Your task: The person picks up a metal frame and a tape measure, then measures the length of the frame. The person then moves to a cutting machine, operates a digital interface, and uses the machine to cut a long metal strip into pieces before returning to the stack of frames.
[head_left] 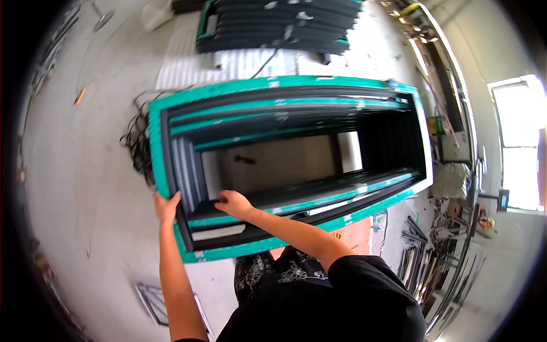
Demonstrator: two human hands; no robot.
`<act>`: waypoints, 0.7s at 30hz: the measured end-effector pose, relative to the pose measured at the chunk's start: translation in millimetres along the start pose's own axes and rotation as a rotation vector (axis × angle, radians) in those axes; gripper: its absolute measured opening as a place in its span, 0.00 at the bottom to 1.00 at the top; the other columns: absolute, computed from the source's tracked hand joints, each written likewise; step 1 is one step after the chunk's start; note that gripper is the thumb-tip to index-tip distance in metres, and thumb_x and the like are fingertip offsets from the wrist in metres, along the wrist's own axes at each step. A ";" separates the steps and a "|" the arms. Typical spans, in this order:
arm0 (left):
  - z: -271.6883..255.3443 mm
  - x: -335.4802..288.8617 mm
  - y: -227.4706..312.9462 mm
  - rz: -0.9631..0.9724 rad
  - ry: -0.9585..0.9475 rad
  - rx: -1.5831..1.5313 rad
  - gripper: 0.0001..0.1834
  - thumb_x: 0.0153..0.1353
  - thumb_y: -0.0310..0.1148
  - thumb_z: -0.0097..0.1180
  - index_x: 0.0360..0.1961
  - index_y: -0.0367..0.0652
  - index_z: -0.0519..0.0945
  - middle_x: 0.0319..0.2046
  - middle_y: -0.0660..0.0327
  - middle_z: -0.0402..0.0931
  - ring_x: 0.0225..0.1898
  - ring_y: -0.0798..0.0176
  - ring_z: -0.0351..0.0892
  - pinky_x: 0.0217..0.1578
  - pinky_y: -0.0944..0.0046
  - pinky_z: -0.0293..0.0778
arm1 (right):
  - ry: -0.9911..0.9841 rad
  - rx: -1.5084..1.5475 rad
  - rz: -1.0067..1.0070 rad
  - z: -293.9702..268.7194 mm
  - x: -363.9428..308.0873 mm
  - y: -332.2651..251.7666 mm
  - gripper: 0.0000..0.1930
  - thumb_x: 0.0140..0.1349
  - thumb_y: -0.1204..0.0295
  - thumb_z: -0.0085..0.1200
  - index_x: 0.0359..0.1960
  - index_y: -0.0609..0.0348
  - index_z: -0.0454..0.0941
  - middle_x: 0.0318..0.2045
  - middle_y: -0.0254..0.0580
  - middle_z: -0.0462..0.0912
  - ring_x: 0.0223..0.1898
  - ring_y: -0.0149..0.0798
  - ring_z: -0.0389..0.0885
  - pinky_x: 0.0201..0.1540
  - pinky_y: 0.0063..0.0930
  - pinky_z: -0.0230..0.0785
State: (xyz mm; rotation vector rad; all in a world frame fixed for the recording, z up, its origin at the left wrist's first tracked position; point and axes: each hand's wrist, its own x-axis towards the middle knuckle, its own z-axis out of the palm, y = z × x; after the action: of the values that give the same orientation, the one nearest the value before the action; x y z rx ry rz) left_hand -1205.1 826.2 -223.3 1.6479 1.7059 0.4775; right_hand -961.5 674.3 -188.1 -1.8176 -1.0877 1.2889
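A stack of large black rectangular frames, edged with green film (pixel 228 88), lies before me, looking like window frames. Its open middle shows a dull surface further down. My left hand (pixel 166 208) grips the stack's outer left side near the close corner, thumb against the dark profile. My right hand (pixel 233 205) reaches over the near side, just inside the opening by the inner left corner. Its fingers are curled together beside a green-taped rail (pixel 273 200); whatever they pinch is too small to make out.
Another pile of black profiles (pixel 279 25) lies beyond the stack. Tangled black strips (pixel 139 142) rest on the floor by its left side. A metal frame (pixel 152 302) lies at lower left. Loose bars (pixel 416 256) and a cluttered rack stand along the right wall.
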 end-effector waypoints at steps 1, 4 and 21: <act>4.4 -3.2 16.6 0.024 -0.032 0.016 0.40 0.47 0.41 0.72 0.57 0.33 0.68 0.51 0.46 0.74 0.53 0.45 0.74 0.54 0.53 0.68 | 0.088 -0.028 -0.008 -41.0 -15.1 23.9 0.18 0.52 0.61 0.62 0.37 0.62 0.81 0.33 0.50 0.83 0.38 0.53 0.81 0.43 0.41 0.73; 12.4 -12.0 20.6 0.106 -0.031 0.016 0.38 0.49 0.37 0.70 0.58 0.31 0.68 0.52 0.44 0.72 0.54 0.44 0.73 0.56 0.52 0.66 | 0.249 -0.184 0.091 -172.2 -58.1 75.3 0.19 0.52 0.60 0.62 0.40 0.61 0.83 0.37 0.49 0.84 0.41 0.51 0.83 0.45 0.39 0.75; 345.8 -442.0 340.6 0.393 -0.062 0.087 0.20 0.53 0.25 0.58 0.50 0.39 0.74 0.46 0.49 0.74 0.51 0.43 0.71 0.54 0.50 0.68 | 0.535 -1.119 0.084 -786.8 -5.5 214.7 0.53 0.36 0.63 0.77 0.69 0.41 0.60 0.68 0.53 0.61 0.67 0.58 0.61 0.67 0.47 0.58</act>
State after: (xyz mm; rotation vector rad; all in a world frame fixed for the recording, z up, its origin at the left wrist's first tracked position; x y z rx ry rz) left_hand -747.9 366.3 -120.9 2.0511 1.3754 0.5350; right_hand -159.1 540.3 -129.9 -2.7695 -1.5424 0.0671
